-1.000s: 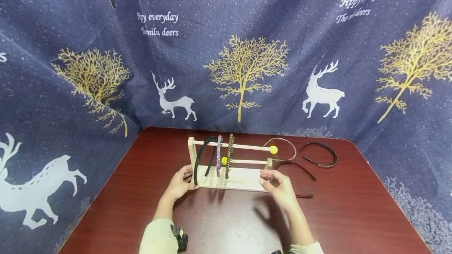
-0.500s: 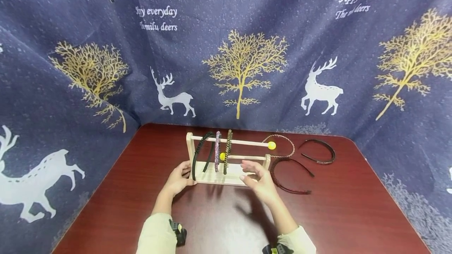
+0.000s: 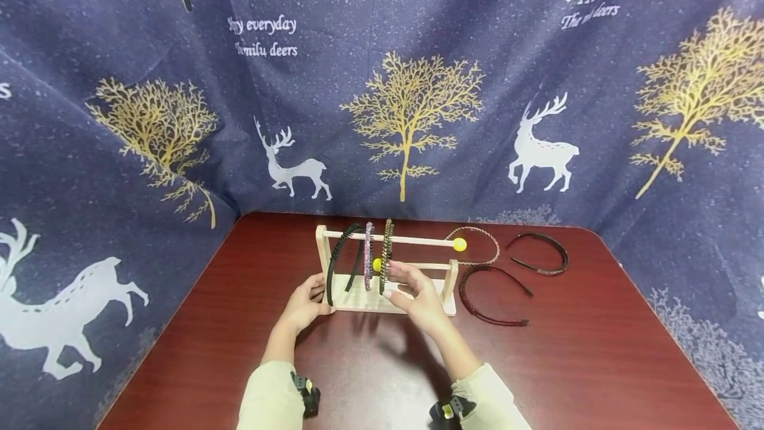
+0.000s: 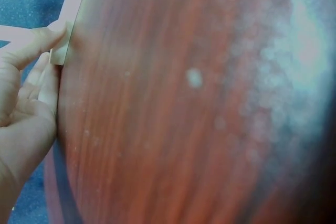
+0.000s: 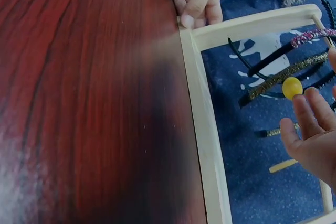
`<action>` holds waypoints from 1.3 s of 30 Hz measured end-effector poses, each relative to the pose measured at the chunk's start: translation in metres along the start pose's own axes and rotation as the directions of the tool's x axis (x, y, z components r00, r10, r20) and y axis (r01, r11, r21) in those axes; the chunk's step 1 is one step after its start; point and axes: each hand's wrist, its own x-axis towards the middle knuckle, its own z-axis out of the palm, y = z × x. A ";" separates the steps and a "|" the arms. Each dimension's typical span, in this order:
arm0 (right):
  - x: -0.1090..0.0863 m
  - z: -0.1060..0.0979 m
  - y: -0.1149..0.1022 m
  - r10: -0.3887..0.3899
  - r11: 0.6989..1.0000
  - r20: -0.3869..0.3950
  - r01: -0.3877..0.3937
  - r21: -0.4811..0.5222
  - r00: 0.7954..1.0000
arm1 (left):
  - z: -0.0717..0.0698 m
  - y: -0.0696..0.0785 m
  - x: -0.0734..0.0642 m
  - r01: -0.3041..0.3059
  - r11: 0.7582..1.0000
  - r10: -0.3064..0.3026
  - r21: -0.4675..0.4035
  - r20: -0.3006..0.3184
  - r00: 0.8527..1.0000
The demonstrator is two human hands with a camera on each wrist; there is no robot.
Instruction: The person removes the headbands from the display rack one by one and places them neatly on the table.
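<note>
A pale wooden headband rack with two rods and yellow ball ends stands on the table. My left hand grips the left end of its base, thumb in front; in the left wrist view the thumb presses a base corner. On the upper rod hang a black headband, a pink glitter headband and a gold headband. My right hand is beside the gold headband, fingers spread and loosely bent. In the right wrist view its fingertips are near the yellow ball; contact is unclear.
Right of the rack lie a dark red headband, a thin braided headband and a black headband on the reddish-brown table. A blue cloth with deer and trees hangs behind the table.
My right hand has moved left along the rack, from its right end to beside the gold headband. The dark red headband has come into fuller view. My left hand stays at the base.
</note>
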 end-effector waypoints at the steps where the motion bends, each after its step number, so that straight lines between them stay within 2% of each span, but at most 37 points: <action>1: 0.001 0.001 0.000 0.009 1.000 0.001 -0.009 -0.002 1.000 | 0.000 0.000 0.000 -0.002 1.000 0.002 -0.001 0.000 1.000; 6: 0.002 0.008 0.001 0.024 1.000 0.000 -0.024 0.005 1.000 | -0.001 -0.001 0.000 -0.018 1.000 0.018 0.001 -0.001 1.000; 9: 0.003 0.011 0.002 0.002 1.000 0.004 -0.002 0.030 1.000 | -0.001 -0.001 0.000 -0.035 0.999 0.035 -0.001 0.004 0.999; 12: 0.003 0.013 0.004 -0.030 0.998 0.011 0.030 0.047 0.999 | -0.002 -0.001 -0.001 -0.025 1.000 0.025 -0.005 -0.003 1.000; 16: 0.002 0.014 0.007 -0.046 0.999 0.011 0.046 0.028 0.999 | -0.001 -0.001 -0.001 -0.035 0.999 0.035 -0.010 -0.007 0.999; 19: 0.001 0.014 0.009 -0.035 0.999 -0.002 0.035 0.005 0.999 | -0.001 -0.002 0.000 -0.059 0.998 0.059 -0.017 0.001 0.998; 24: 0.001 0.013 0.009 -0.023 1.000 -0.015 0.023 -0.020 1.000 | 0.000 -0.001 0.000 -0.060 0.998 0.060 -0.033 -0.002 0.998; 29: 0.002 0.012 0.005 -0.016 1.000 -0.017 0.016 -0.018 1.000 | 0.000 0.001 0.000 -0.054 0.998 0.054 -0.041 -0.001 0.999; 36: 0.007 0.010 -0.006 -0.090 0.996 -0.015 0.090 -0.003 0.996 | -0.001 0.002 -0.003 -0.061 0.997 0.061 -0.043 0.009 0.998; 39: 0.007 0.009 -0.008 -0.092 0.996 -0.012 0.092 -0.012 0.996 | -0.001 0.000 -0.002 -0.056 0.997 0.057 -0.046 0.010 0.998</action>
